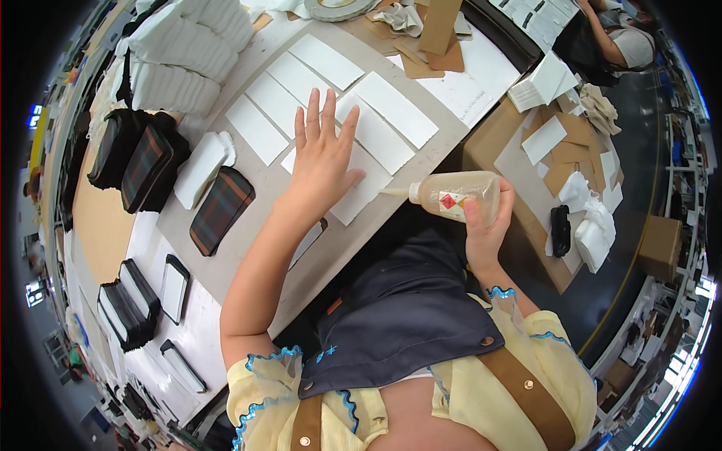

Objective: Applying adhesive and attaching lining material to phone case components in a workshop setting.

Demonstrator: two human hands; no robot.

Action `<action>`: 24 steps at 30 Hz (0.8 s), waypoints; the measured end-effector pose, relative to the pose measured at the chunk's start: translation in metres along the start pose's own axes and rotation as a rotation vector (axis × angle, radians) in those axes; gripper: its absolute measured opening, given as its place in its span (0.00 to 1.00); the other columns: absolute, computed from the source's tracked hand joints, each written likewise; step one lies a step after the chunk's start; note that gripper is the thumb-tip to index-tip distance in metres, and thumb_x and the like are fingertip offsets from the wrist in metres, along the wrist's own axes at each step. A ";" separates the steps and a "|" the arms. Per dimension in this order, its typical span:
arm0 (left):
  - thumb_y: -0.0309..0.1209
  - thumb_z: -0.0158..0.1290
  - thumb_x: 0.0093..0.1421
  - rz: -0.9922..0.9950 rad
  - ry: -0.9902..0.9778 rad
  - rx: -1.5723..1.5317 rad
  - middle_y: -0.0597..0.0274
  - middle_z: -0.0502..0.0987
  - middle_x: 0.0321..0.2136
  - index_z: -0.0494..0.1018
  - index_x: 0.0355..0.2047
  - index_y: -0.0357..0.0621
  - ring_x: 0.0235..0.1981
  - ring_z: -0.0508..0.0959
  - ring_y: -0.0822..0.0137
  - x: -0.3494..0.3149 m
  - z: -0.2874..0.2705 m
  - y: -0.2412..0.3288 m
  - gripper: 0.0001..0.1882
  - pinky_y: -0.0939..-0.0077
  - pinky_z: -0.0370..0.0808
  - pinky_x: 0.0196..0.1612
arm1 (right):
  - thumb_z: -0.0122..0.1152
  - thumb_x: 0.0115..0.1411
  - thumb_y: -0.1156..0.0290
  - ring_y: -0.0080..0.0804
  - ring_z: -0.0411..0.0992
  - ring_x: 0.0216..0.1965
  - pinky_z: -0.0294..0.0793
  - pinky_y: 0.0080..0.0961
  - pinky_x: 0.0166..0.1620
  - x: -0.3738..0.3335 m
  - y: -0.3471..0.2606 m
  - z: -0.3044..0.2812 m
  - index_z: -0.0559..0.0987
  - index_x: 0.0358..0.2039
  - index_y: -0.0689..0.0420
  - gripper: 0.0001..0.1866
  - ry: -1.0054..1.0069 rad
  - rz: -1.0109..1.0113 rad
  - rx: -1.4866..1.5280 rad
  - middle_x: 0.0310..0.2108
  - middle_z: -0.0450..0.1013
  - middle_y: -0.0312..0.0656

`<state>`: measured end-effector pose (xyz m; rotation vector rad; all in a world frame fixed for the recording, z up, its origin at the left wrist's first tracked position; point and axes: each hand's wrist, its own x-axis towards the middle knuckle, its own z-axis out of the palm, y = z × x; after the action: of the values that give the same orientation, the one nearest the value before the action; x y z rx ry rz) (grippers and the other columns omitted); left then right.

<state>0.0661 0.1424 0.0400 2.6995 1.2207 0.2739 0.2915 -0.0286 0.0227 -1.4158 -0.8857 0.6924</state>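
Note:
My left hand point(323, 161) lies flat with its fingers spread over white rectangular pieces point(380, 131), which are laid out in rows on the grey work board point(447, 124). The palm covers parts of some pieces. In my right hand point(487, 233) is a translucent squeeze bottle point(470, 186) with a red diamond mark on its label. The bottle is tipped on its side, its thin nozzle pointing left at the edge of the nearest white piece. Left of my forearm rests a dark plaid panel point(222, 210), beside a stack of white pads point(201, 169).
Plaid pouches point(154, 161) and tall white stacks point(177, 56) stand at the left. Black-edged cases point(128, 304) lie at the lower left. A carton point(553, 259) on the right holds scraps and a small black item point(560, 229). Another person point(613, 45) works at the far right.

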 end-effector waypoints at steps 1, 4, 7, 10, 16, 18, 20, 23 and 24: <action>0.38 0.73 0.48 -0.003 0.000 0.004 0.33 0.47 0.73 0.57 0.72 0.42 0.77 0.39 0.34 0.000 0.001 0.000 0.54 0.38 0.39 0.76 | 0.71 0.64 0.63 0.23 0.68 0.51 0.69 0.24 0.57 -0.003 0.002 0.003 0.65 0.57 0.59 0.29 -0.017 0.000 0.008 0.49 0.68 0.39; 0.38 0.73 0.49 -0.011 0.008 -0.008 0.32 0.47 0.73 0.57 0.72 0.42 0.77 0.39 0.34 -0.003 0.002 0.000 0.53 0.37 0.39 0.76 | 0.71 0.64 0.62 0.22 0.68 0.51 0.69 0.23 0.57 -0.012 0.003 0.008 0.65 0.57 0.59 0.29 -0.043 0.021 0.029 0.49 0.68 0.38; 0.38 0.72 0.50 -0.055 0.087 -0.057 0.32 0.46 0.73 0.57 0.72 0.41 0.76 0.40 0.34 -0.013 0.006 -0.005 0.53 0.37 0.39 0.75 | 0.70 0.64 0.62 0.21 0.68 0.51 0.70 0.23 0.57 -0.016 0.002 0.010 0.65 0.57 0.59 0.29 -0.036 0.154 0.199 0.50 0.68 0.38; 0.40 0.72 0.51 -0.109 0.058 -0.009 0.39 0.44 0.75 0.55 0.74 0.47 0.77 0.38 0.38 -0.031 -0.004 -0.008 0.54 0.40 0.39 0.76 | 0.70 0.64 0.62 0.21 0.68 0.51 0.70 0.22 0.57 -0.018 0.001 0.009 0.65 0.58 0.59 0.29 -0.017 0.147 0.212 0.50 0.68 0.38; 0.40 0.72 0.51 -0.163 -0.001 0.041 0.39 0.44 0.75 0.54 0.74 0.46 0.77 0.38 0.37 -0.056 -0.011 -0.012 0.55 0.38 0.40 0.75 | 0.70 0.64 0.62 0.23 0.67 0.51 0.69 0.24 0.58 -0.025 -0.001 0.015 0.64 0.58 0.59 0.30 -0.078 0.022 0.038 0.50 0.66 0.39; 0.40 0.72 0.50 -0.169 0.002 0.043 0.39 0.44 0.75 0.54 0.74 0.46 0.77 0.38 0.37 -0.056 -0.011 -0.011 0.56 0.38 0.41 0.75 | 0.71 0.64 0.61 0.24 0.67 0.52 0.69 0.24 0.58 -0.030 0.000 0.017 0.64 0.58 0.60 0.31 -0.098 0.020 0.032 0.50 0.66 0.40; 0.41 0.72 0.50 -0.172 0.007 0.043 0.39 0.44 0.75 0.54 0.74 0.45 0.77 0.38 0.37 -0.055 -0.011 -0.011 0.56 0.38 0.41 0.75 | 0.71 0.63 0.60 0.23 0.67 0.51 0.69 0.24 0.58 -0.037 0.001 0.021 0.63 0.58 0.60 0.32 -0.115 0.042 0.065 0.50 0.66 0.39; 0.42 0.72 0.49 -0.166 0.021 0.055 0.38 0.44 0.75 0.54 0.74 0.44 0.77 0.38 0.37 -0.055 -0.008 -0.012 0.56 0.38 0.41 0.75 | 0.69 0.66 0.59 0.24 0.68 0.52 0.70 0.25 0.58 -0.041 0.003 0.025 0.64 0.59 0.60 0.31 -0.160 0.078 0.081 0.50 0.68 0.39; 0.43 0.72 0.50 -0.182 0.025 0.053 0.37 0.44 0.75 0.54 0.74 0.44 0.77 0.38 0.36 -0.055 -0.007 -0.012 0.56 0.38 0.41 0.75 | 0.66 0.68 0.57 0.25 0.71 0.52 0.71 0.26 0.58 -0.041 0.003 0.026 0.65 0.59 0.60 0.29 -0.192 0.093 0.067 0.51 0.70 0.40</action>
<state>0.0199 0.1092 0.0383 2.6116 1.4897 0.2546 0.2486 -0.0495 0.0143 -1.3532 -0.9409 0.9326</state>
